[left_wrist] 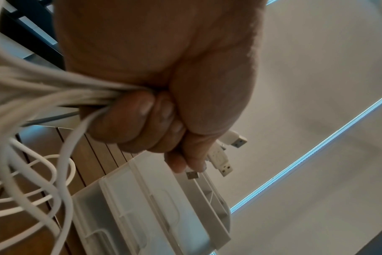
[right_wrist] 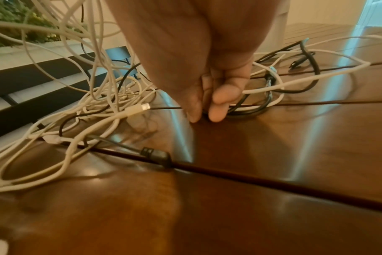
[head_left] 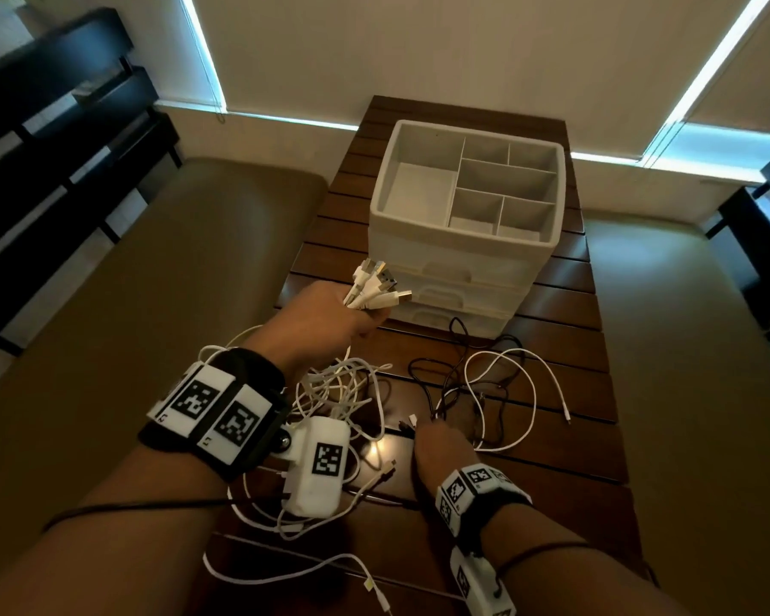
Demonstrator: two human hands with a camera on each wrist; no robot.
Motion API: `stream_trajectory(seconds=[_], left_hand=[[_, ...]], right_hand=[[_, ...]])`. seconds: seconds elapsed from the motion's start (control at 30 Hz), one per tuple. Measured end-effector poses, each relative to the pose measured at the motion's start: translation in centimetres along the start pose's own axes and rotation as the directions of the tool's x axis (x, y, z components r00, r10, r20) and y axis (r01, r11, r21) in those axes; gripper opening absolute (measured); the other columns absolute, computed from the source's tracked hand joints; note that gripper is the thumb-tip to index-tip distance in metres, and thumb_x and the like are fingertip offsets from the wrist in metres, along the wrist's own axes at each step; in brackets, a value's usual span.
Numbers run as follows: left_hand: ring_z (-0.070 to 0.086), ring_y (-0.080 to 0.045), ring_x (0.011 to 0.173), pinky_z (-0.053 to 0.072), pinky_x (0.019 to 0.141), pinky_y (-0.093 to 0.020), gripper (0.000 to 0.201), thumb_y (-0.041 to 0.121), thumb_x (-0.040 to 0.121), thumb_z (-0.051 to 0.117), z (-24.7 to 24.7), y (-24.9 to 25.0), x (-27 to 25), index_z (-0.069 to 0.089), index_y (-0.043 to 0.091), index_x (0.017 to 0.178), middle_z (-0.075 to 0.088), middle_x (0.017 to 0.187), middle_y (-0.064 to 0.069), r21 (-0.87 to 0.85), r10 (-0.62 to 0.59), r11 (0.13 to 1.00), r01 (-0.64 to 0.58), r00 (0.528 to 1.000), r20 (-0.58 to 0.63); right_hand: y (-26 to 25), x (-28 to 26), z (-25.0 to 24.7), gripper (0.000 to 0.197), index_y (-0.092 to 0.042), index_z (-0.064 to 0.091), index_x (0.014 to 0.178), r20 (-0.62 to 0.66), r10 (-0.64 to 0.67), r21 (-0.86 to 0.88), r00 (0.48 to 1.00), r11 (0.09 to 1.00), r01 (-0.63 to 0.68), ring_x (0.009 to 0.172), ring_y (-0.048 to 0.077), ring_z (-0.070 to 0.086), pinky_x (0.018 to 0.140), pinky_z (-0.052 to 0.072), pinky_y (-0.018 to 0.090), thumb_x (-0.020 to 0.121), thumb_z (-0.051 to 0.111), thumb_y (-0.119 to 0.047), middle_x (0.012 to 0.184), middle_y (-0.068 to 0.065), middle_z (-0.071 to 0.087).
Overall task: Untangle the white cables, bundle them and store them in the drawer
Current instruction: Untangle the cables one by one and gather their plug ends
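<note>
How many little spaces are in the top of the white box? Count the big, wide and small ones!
Large compartment: 1
Wide compartment: 1
Small compartments: 4
Total: 6

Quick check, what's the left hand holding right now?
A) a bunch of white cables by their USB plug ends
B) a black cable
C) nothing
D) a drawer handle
A: the left hand grips a bunch of white cables, whose USB plugs stick out past the fist toward the drawer unit; the left wrist view shows the fingers curled round the strands.
</note>
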State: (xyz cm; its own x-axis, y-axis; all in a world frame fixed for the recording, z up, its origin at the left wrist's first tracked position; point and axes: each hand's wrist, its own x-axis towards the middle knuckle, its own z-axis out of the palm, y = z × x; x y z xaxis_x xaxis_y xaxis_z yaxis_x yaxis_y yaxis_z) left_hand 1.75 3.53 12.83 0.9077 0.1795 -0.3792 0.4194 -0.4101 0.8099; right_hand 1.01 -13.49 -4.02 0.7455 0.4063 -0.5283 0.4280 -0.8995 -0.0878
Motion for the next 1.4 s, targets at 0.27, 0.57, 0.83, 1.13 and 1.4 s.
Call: stream_trajectory(seconds=[0.27, 0.57, 0.83, 1.13, 1.4], left_hand=[[0.034, 0.001, 0.03, 0.028, 0.033, -0.014, 0.019, 0.016, 0.091, 0.062, 0.1, -0.4, -0.1, 0.063, 0.019, 0.072, 0.049, 0.037, 0.014, -0.03, 0.034, 0.999, -0.033, 0.999, 0.022], [0.038, -0.005, 0.047, 0.031, 0.049, -0.025, 0.022, 0.036, 0.092, 0.061, 0.7, -1.0, 1.5, 0.059, 0.024, 0.074, 0.046, 0.043, 0.015, -0.218, 0.042, 0.975, -0.038, 0.999, 0.015], [0.029, -0.008, 0.042, 0.022, 0.042, -0.022, 0.03, 0.045, 0.084, 0.067, 3.9, -0.5, 1.6, 0.054, 0.023, 0.067, 0.039, 0.051, 0.006, -0.503, 0.092, 0.864, -0.016, 0.988, 0.126], [0.055, -0.013, 0.05, 0.038, 0.048, -0.022, 0.018, 0.029, 0.088, 0.067, 5.7, 0.0, 1.5, 0.068, 0.011, 0.084, 0.064, 0.064, -0.004, -0.599, 0.064, 0.801, -0.001, 0.994, 0.084], [0.053, -0.017, 0.054, 0.045, 0.047, -0.024, 0.02, 0.024, 0.09, 0.065, 5.7, 0.0, 1.7, 0.061, 0.01, 0.077, 0.055, 0.066, -0.011, -0.643, 0.073, 0.764, -0.051, 0.997, 0.007]], right_hand=[[0.0, -0.2, 0.4, 0.026, -0.004, 0.052, 0.118, 0.014, 0.066, 0.214, 0.998, 0.975, -0.067, 0.107, 0.026, 0.06, 0.087, 0.048, 0.031, 0.094, 0.047, -0.012, 0.118, 0.013, 0.06], [1.9, -3.3, -8.1, 0.015, -0.016, 0.066, 0.077, -0.13, 0.093, 0.865, 0.987, 0.497, 0.068, 0.074, 0.02, 0.065, 0.069, 0.053, 0.032, 0.091, 0.061, -0.018, 0.084, 0.006, 0.07], [1.8, -4.8, -12.3, 0.015, -0.007, 0.064, 0.074, -0.29, 0.172, 0.956, 0.941, 0.089, 0.278, 0.06, 0.017, 0.056, 0.061, 0.051, 0.028, 0.089, 0.063, -0.006, 0.065, 0.007, 0.067], [0.6, -4.3, -12.3, 0.022, -0.013, 0.056, 0.081, -0.387, 0.237, 0.921, 0.891, 0.151, 0.36, 0.065, 0.023, 0.067, 0.068, 0.056, 0.044, 0.077, 0.077, -0.01, 0.071, 0.011, 0.071], [0.0, -4.5, -12.4, 0.018, -0.016, 0.054, 0.079, -0.47, 0.023, 0.837, 0.883, 0.328, 0.437, 0.065, 0.015, 0.062, 0.061, 0.052, 0.026, 0.083, 0.07, -0.008, 0.074, 0.009, 0.065]])
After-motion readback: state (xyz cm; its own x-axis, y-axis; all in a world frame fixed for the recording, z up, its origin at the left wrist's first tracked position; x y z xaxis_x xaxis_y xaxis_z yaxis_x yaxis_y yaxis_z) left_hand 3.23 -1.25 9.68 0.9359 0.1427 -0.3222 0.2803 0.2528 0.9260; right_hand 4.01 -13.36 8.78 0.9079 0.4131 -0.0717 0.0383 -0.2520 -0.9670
